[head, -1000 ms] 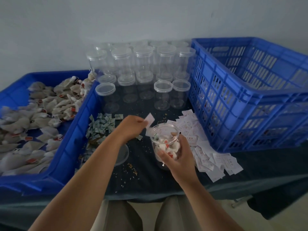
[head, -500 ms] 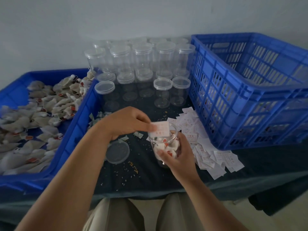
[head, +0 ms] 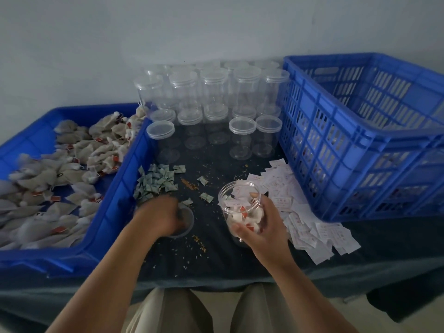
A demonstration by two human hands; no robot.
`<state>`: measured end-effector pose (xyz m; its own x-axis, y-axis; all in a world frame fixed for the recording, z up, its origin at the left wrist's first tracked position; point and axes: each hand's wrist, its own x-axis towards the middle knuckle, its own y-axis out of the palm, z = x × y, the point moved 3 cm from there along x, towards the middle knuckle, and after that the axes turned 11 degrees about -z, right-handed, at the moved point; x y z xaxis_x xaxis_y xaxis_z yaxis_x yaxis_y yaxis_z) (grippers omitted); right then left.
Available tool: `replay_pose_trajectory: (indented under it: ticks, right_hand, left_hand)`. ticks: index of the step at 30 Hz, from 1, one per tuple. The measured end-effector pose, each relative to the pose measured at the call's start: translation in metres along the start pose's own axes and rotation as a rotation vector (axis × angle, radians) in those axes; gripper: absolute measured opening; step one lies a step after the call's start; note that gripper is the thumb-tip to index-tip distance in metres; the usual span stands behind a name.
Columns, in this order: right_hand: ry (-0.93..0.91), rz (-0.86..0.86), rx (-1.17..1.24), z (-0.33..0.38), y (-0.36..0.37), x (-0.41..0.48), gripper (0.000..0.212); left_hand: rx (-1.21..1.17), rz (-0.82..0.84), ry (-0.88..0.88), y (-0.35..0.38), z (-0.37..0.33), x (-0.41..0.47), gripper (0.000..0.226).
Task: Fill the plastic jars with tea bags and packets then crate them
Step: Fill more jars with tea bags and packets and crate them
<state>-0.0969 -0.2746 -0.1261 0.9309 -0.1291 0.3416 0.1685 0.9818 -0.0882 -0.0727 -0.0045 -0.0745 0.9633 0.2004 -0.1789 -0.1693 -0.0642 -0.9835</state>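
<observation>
My right hand [head: 264,234] grips an open clear plastic jar [head: 236,200], tilted a little above the dark table. Tea bags with red tags and a white packet lie inside it. My left hand [head: 158,217], blurred by motion, is down on the jar's loose clear lid [head: 189,221] lying flat on the table. Whether its fingers hold the lid is unclear. Loose white packets [head: 302,212] are spread to the right of the jar. Small green packets [head: 156,183] are piled just beyond my left hand.
A blue bin [head: 113,212] on the left holds many tea bags [head: 72,164]. Several lidded empty jars [head: 216,92] stand at the back. A large blue slatted crate [head: 360,131] sits on the right. Crumbs dot the table [head: 216,255].
My left hand let a white packet go into the jar, then swung down and left onto the lid. The jar stays in my right hand.
</observation>
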Motion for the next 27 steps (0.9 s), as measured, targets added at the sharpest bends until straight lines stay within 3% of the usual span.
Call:
replay_pose_trajectory:
  ticks: [3,6,9,11,13,15,18,23,27]
  right_hand:
    - [-0.014,0.010,-0.008,-0.001,0.001,0.001,0.070]
    - [-0.029,0.033,0.007,0.001,0.001,0.000,0.068]
    - [-0.055,0.079,0.022,0.007,0.004,-0.002,0.061]
    - [-0.065,0.118,0.024,0.008,0.006,-0.002,0.056]
    - [-0.069,0.134,0.009,0.010,0.007,-0.003,0.056]
    - [-0.061,0.141,0.007,0.010,0.007,-0.004,0.056]
    - [-0.070,0.143,-0.006,0.010,0.008,-0.005,0.055]
    - [-0.071,0.166,-0.037,0.002,0.010,-0.005,0.065]
    - [-0.109,0.160,-0.111,-0.004,0.014,-0.003,0.064]
  left_hand:
    - [-0.064,-0.112,0.005,0.001,0.002,-0.002,0.073]
    - [-0.225,-0.270,0.032,-0.013,-0.002,-0.002,0.022]
    - [-0.667,-0.425,0.046,-0.030,-0.017,-0.012,0.012]
    - [-0.926,-0.393,0.109,-0.040,-0.034,-0.022,0.003]
    - [-1.126,-0.224,0.329,-0.044,-0.053,-0.034,0.027]
    - [-1.009,-0.089,0.543,-0.046,-0.067,-0.047,0.053]
    - [-0.668,-0.072,0.691,-0.041,-0.078,-0.056,0.060]
    - [-0.515,-0.255,0.481,-0.041,-0.107,-0.070,0.054]
    - [-0.406,-0.298,0.298,-0.035,-0.128,-0.073,0.076]
